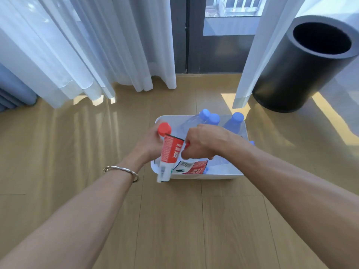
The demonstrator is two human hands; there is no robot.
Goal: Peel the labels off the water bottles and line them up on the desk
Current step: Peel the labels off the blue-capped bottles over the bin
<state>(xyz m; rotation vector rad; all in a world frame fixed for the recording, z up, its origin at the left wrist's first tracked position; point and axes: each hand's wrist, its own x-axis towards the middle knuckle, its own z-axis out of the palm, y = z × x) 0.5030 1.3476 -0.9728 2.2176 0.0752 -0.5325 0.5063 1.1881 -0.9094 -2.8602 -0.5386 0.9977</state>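
Head view, left hand gripping red-capped bottle, right hand pinching its half-peeled label, white bin of blue-capped bottles beneath, black cylinder far right.

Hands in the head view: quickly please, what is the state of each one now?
Left hand: closed, gripping the red-capped bottle.
Right hand: closed, pinching what seems to be an edge of the red label.
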